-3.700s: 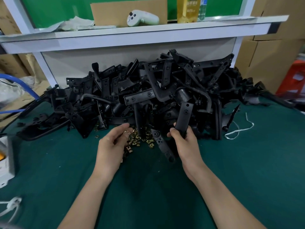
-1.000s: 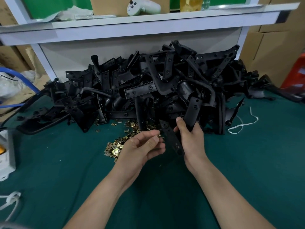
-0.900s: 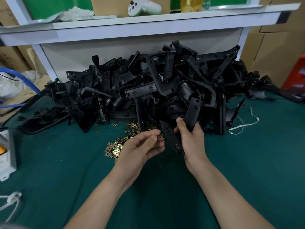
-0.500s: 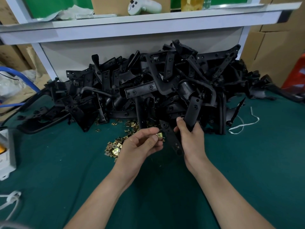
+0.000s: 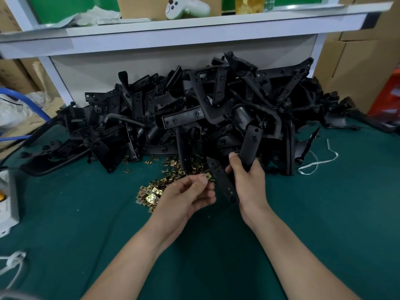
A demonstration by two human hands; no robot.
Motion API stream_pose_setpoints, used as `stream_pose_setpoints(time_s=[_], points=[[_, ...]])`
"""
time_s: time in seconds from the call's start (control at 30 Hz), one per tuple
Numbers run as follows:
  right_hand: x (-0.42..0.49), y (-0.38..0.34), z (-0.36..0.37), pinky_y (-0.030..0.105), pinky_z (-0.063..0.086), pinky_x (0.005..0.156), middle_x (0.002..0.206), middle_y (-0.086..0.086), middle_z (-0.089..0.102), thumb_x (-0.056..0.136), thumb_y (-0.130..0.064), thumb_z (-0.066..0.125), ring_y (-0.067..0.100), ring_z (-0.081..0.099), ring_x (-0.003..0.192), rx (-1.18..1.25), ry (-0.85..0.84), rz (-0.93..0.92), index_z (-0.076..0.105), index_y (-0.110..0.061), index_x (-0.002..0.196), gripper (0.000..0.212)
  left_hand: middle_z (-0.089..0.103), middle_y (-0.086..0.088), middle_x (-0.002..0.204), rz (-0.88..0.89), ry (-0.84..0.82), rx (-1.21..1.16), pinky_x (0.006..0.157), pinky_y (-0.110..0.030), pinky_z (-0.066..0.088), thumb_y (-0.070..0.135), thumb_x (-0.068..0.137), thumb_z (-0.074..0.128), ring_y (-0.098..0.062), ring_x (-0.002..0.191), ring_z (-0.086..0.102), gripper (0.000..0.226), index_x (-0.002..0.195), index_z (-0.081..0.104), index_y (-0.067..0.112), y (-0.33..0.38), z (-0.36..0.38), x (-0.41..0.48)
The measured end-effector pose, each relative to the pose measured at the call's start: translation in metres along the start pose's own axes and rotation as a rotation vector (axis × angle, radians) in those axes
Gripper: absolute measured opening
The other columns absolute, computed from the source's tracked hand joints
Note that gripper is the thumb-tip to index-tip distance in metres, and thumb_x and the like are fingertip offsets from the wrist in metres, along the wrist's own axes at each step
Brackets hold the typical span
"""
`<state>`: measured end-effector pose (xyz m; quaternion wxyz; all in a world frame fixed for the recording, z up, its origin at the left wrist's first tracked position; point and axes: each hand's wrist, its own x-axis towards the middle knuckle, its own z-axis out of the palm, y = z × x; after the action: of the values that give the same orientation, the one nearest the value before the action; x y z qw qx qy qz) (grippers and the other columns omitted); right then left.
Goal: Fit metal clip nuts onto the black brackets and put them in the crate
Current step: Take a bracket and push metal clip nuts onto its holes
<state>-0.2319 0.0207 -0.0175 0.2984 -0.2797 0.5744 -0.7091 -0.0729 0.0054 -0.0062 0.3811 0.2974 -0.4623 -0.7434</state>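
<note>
Clip nut [image 5: 207, 176] in left grip [image 5: 186, 197]

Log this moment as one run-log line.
right hand: grips black bracket | left hand: pinches clip nut beside bracket | nut: not yet fitted | crate: not in view

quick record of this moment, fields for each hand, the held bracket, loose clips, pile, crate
left hand: pinches one clip nut at fingertips
right hand: grips black bracket
clip nut: beside bracket's lower arm, not fitted yet
loose clips: heap on green mat
bracket pile: behind hands, against white shelf unit
crate: not in view
</note>
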Motion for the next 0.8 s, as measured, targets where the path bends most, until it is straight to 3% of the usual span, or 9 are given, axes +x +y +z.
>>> stream_pose_setpoints(time_s=[0.2,0.63,0.8], points=[[-0.0015,-0.0012,0.0021,0.04,0.052,0.079,0.063,-0.012,0.061,0.098,-0.034,0.064,0.011,0.059,0.068,0.024,-0.014,0.002,0.057,-0.017,0.093,0.019,0.072,-0.006,0.093,-0.058,-0.094,0.015,0.083,-0.03,0.057,0.026,0.091,0.069,-0.016,0.085,0.068,0.014,0.093,0.08,0.018,-0.0024,0.0013,-0.0011],[-0.0008,0.0025,0.0007,0.039,0.051,0.079,0.063,-0.013,0.061,0.098,-0.034,0.063,0.007,0.059,0.067,-0.026,-0.025,-0.014,0.057,-0.018,0.093,0.018,0.07,-0.008,0.092,-0.038,-0.07,0.031,0.08,-0.027,0.056,0.025,0.09,0.068,-0.017,0.084,0.067,0.014,0.091,0.079,0.017,-0.0023,-0.0008,0.0],[-0.0006,0.0042,0.0,0.029,0.049,0.071,0.064,-0.014,0.062,0.098,-0.034,0.062,0.004,0.059,0.065,-0.09,-0.05,-0.064,0.055,-0.02,0.098,0.016,0.069,-0.009,0.089,-0.022,-0.066,0.053,0.079,-0.027,0.056,0.024,0.09,0.067,-0.017,0.08,0.065,0.016,0.092,0.076,0.011,-0.004,-0.0033,0.0012]])
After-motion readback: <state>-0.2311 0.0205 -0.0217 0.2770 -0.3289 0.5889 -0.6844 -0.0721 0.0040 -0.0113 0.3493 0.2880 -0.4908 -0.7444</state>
